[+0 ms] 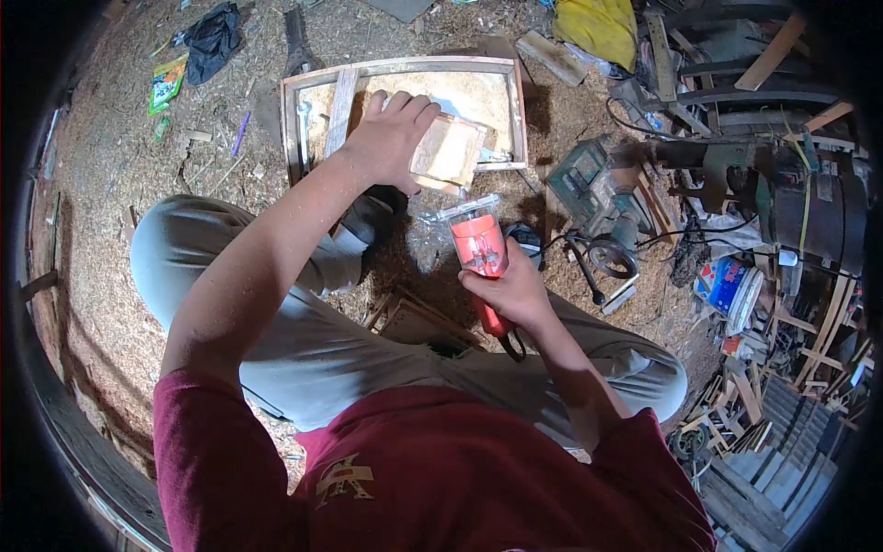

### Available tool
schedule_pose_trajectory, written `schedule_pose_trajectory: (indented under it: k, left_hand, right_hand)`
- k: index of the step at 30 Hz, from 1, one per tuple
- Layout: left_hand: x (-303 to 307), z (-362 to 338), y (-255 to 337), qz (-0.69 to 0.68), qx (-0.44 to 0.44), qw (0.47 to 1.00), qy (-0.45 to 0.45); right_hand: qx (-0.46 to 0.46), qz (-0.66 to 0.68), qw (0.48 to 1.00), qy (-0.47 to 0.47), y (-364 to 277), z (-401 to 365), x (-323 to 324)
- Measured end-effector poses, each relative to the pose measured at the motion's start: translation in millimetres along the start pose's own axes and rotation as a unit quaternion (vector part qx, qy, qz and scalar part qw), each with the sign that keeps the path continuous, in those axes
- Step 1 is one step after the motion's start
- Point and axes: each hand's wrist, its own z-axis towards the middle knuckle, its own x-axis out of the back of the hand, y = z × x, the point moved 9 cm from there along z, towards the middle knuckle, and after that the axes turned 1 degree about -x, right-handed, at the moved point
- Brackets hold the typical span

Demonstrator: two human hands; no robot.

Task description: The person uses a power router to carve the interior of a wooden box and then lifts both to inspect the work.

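My left hand (391, 138) is closed around a small, pale wooden box or block (449, 152), fingers over its far side. It holds the wood over the near edge of a shallow wooden tray (317, 75), which has a sawdust-covered bottom. My right hand (511, 293) grips a red handheld trim router (480, 244) with a clear base and a cord at its rear. The router's front end points at the near edge of the wood, right beside it. A wrench (304, 129) lies at the tray's left end.
Between my legs stands a wooden frame (423, 328). To the right are a green machine with a handwheel (612, 258), a paint bucket (728, 287) and piled wood scraps (745, 396). A black bag (212, 41) and a purple stick (241, 133) lie on the sawdust-covered floor.
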Motion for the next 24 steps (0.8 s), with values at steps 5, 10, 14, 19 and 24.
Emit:
schedule_pose_trajectory:
  k: [5,10,14,19,24]
  left_hand:
    - [1,0,0,-0.005,0.007,1.0,-0.011]
    - [1,1,0,0.001,0.015,0.999,-0.028]
    - [2,1,1,0.012,0.014,0.999,-0.029]
    - [1,1,1,0.006,0.007,1.0,-0.021]
    - [3,1,2,-0.002,0.01,0.999,-0.031]
  right_hand:
    - [0.009,0.008,1.0,0.006,-3,-3,2]
    - [0.001,-0.007,1.0,0.017,-3,-6,4]
    - [-0.001,0.008,1.0,0.01,7,-5,1]
    - [0.02,-0.019,0.999,0.026,-5,-13,6]
    - [0.027,0.017,0.999,0.02,-9,-16,9]
